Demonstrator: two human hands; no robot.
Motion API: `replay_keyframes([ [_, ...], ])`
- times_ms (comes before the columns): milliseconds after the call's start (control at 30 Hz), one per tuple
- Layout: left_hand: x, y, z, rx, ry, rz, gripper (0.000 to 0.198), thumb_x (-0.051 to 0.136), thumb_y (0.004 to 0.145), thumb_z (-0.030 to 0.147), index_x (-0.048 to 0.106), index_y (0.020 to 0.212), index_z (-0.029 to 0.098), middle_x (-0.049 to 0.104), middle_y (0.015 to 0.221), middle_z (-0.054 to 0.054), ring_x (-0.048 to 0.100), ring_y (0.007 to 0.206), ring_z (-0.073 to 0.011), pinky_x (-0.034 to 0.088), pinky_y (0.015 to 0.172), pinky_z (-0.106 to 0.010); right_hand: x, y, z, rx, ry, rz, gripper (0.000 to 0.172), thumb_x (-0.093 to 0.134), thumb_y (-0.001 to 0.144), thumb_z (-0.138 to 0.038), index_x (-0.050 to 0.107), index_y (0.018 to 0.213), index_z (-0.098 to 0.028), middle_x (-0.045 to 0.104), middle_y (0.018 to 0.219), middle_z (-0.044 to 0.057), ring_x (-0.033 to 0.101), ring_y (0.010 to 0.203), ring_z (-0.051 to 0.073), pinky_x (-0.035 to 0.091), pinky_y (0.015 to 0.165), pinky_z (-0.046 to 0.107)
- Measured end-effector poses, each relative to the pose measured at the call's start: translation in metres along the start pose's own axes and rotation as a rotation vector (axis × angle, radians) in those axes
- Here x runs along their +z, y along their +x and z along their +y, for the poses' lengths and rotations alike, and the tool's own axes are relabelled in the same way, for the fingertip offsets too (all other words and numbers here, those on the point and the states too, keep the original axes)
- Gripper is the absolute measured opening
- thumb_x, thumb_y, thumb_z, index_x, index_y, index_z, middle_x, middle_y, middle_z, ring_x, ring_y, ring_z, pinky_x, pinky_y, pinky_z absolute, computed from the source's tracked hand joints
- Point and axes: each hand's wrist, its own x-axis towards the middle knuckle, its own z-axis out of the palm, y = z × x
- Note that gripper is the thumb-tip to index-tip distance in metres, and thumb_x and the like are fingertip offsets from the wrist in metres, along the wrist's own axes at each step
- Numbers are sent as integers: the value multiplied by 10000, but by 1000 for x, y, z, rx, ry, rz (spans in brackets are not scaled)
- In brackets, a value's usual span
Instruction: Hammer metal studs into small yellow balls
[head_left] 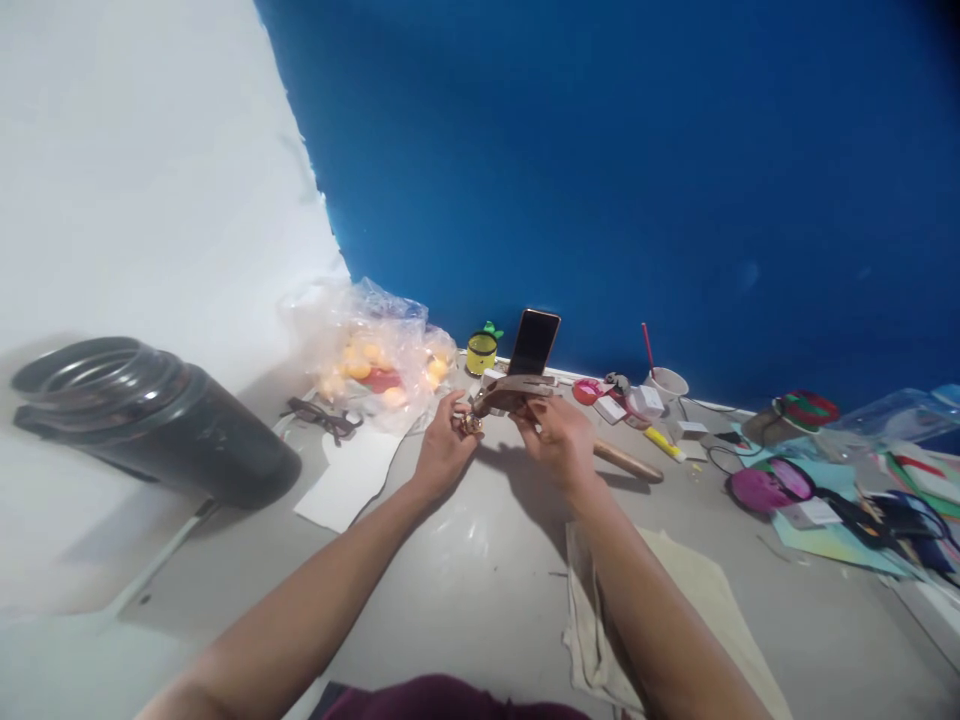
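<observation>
Brown hammer head (517,386) in right-hand fingers (550,416)

- Tabletop (450,560): plain pale grey.
- Wall behind its far edge (600,180): deep blue; the wall off its left edge (135,180) looks white to me.
- Hammer-like tool (514,385): greyish-brown head, warmer brown handle.
- Small trinket (471,424): gold.
- Flask (210,430) by the left edge: charcoal.
- Balls (365,352) near the far left corner: orange-yellow.
- Along the far edge: yellow pot (481,354), black-banded; black-screened phone (534,345); white cup (670,382), red stick (646,345).
- Cloth (697,590), near edge: plain cream.
- Pouch (757,487), toward the right edge: hot pink, black-trimmed.
</observation>
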Motion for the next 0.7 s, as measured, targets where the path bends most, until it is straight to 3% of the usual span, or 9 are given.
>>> replay_keyframes([
  [167, -1, -2, 6, -99, -109, -9, 673, 751, 714, 220, 527, 1348, 219, 666, 1012, -11, 628, 739, -127, 510, 730, -273, -6, 5, 4, 162, 92, -216, 117, 672, 920, -276, 734, 1002, -220, 752, 947, 67, 645, 845, 219, 374, 704, 296],
  [300, -6, 1, 9, -131, -97, 21, 481, 696, 729, 264, 635, 1202, 198, 631, 838, 14, 596, 695, -135, 474, 653, -249, -15, 10, 23, 347, 138, -277, 272, 695, 862, -287, 711, 1123, -211, 751, 1052, 76, 641, 871, 226, 386, 707, 297],
  [467, -8, 4, 7, -253, -258, -49, 247, 647, 707, 279, 608, 944, 220, 558, 621, 59, 494, 547, -127, 388, 543, -236, -12, 10, 37, 453, 132, -537, 135, 679, 833, -278, 717, 946, -214, 739, 900, 52, 630, 791, 210, 323, 630, 291],
  [533, -10, 5, 7, -216, -199, -75, 160, 669, 750, 345, 581, 796, 219, 538, 587, 53, 469, 544, -124, 372, 547, -240, -6, 8, 37, 450, 107, -577, 177, 702, 817, -283, 722, 979, -214, 749, 944, 60, 644, 843, 221, 318, 637, 294],
  [600, -12, 6, 9, -147, -54, -77, 274, 680, 796, 413, 549, 665, 210, 539, 577, 34, 484, 576, -132, 397, 592, -256, 0, 6, 34, 441, 75, -599, 209, 705, 823, -290, 732, 1017, -218, 754, 991, 67, 654, 902, 232, 334, 666, 297],
  [700, -12, 12, 13, -77, 140, -39, 297, 664, 829, 411, 588, 629, 205, 621, 640, 0, 566, 664, -169, 459, 689, -293, 6, 5, 31, 392, 1, -613, 163, 685, 861, -306, 755, 974, -213, 737, 1084, 95, 646, 1012, 245, 378, 739, 302],
])
